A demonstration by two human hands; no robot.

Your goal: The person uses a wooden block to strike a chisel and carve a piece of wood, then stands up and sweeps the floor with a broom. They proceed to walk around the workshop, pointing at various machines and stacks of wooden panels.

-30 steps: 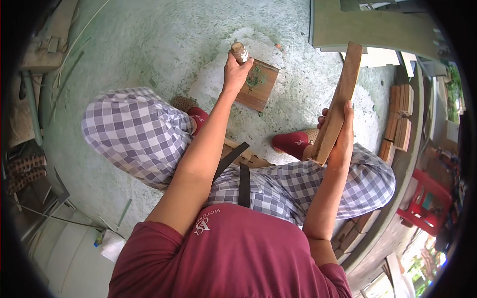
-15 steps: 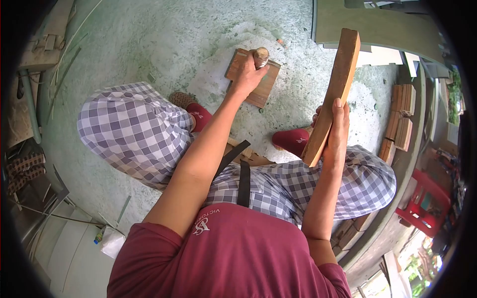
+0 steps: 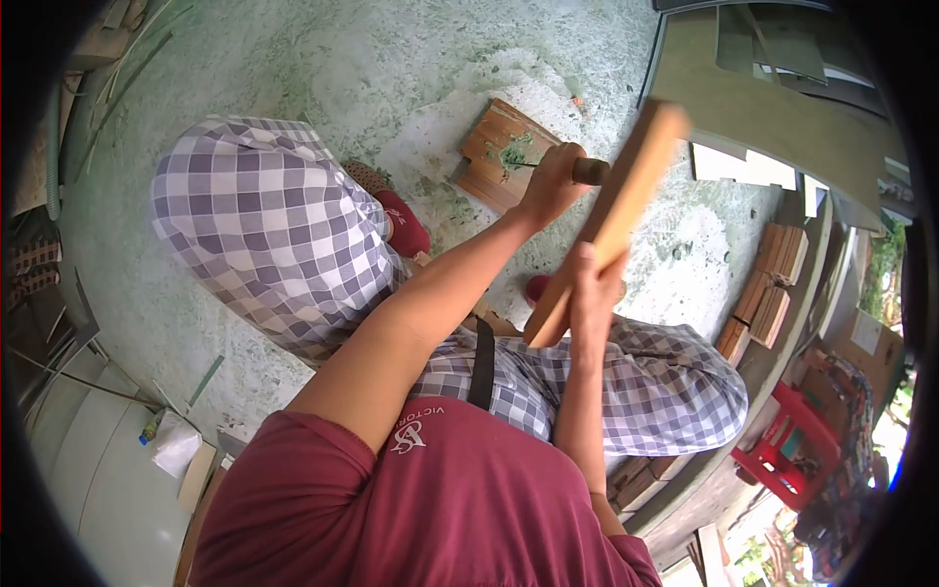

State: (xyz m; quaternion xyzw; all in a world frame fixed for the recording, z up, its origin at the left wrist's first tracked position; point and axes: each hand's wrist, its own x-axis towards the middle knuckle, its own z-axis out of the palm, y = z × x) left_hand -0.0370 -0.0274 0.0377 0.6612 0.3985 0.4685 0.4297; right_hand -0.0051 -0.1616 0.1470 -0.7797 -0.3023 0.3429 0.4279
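Note:
My left hand [image 3: 556, 184] is closed around the wooden handle [image 3: 591, 172] of a chisel, which tilts almost flat to the right. Its thin dark blade [image 3: 521, 164] reaches left over a notched wooden block [image 3: 499, 181] on the floor. Green bits lie on top of the block. My right hand [image 3: 593, 284] grips a long squared wooden bar [image 3: 608, 225] near its lower end. The bar slants up to the right, its upper end blurred, and overlaps the chisel handle's butt end in this view.
My legs in checked trousers [image 3: 254, 215] spread to both sides of the block. Stacked wooden blocks [image 3: 768, 279] line the right side, with a red plastic stool [image 3: 792, 445] beyond. A large panel [image 3: 763, 98] stands at upper right. A white bag [image 3: 176, 440] lies lower left.
The chisel has tipped from near upright to almost flat, its butt end now to the right. My right hand has brought the bar left, closer to the chisel handle. The whole view has shifted slightly.

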